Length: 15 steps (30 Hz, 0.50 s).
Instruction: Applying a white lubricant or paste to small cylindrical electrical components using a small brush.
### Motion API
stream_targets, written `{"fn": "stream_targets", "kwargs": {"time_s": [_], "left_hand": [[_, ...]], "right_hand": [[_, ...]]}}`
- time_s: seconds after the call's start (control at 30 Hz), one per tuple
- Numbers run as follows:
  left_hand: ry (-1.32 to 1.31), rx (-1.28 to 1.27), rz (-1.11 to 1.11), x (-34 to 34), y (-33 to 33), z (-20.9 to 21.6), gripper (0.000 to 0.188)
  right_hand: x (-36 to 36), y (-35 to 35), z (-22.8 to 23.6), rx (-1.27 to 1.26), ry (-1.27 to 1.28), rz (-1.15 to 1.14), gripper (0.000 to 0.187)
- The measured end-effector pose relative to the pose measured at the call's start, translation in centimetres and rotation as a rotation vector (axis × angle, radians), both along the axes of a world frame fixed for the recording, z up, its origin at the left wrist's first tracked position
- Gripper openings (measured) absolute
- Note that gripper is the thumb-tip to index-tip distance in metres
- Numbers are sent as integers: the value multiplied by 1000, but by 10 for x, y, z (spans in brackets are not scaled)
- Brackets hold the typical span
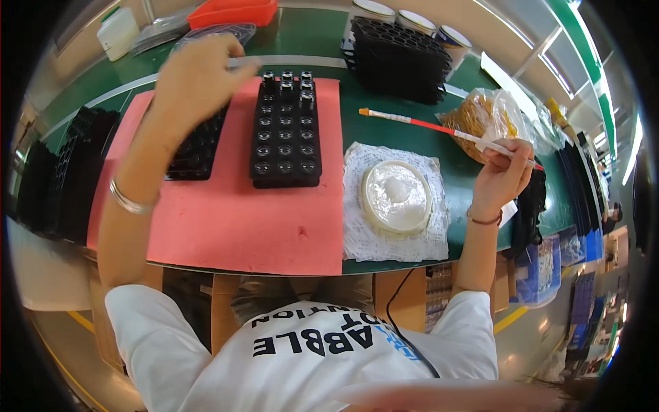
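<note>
In my right hand [506, 168] is a slim paintbrush [439, 128] with a red and white handle. Its orange-tan tip points left above the table. My left hand [199, 75] is raised over the far end of a black tray [199, 147], partly covering it. Its fingers are bent and apart, and I see nothing held in them. To the right of that hand lies a second black tray [286, 154] with rows of round, shiny pieces; several clear pieces stand taller at its far end. A round, pale dish [397, 197] with a whitish, glossy surface rests on a crumpled printed cloth [360, 240].
A pink mat [240, 233] lies under both trays on the green table [312, 34]. Black trays [398, 58] are stacked at the back, near white tubs [416, 22]. A clear bag [480, 113] of yellowish contents stands right. A red bin [230, 12] sits behind my left hand.
</note>
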<state>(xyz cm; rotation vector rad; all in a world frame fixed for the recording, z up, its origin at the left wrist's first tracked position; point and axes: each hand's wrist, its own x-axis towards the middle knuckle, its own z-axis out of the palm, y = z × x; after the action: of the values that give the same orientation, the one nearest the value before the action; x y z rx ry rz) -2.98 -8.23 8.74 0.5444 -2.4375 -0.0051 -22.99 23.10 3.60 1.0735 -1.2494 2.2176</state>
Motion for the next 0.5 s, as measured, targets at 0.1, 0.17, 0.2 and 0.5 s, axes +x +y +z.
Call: {"fn": "stream_targets", "kwargs": {"time_s": [0.1,0.17,0.2,0.5], "left_hand": [[-126,29,-53,-11,45,-25,35],[-265,32,43,-26,52,-42,39],[-245,-33,38,-32,52,-48,40],[-157,4,5,-57,36,-69,33]], "right_hand": [[1,0,-1,9,73,-61,24],[-2,1,-2,13,122,-60,25],[-3,3,-3,1,135,-73,25],[-8,6,-2,-32,185,-17,27]]}}
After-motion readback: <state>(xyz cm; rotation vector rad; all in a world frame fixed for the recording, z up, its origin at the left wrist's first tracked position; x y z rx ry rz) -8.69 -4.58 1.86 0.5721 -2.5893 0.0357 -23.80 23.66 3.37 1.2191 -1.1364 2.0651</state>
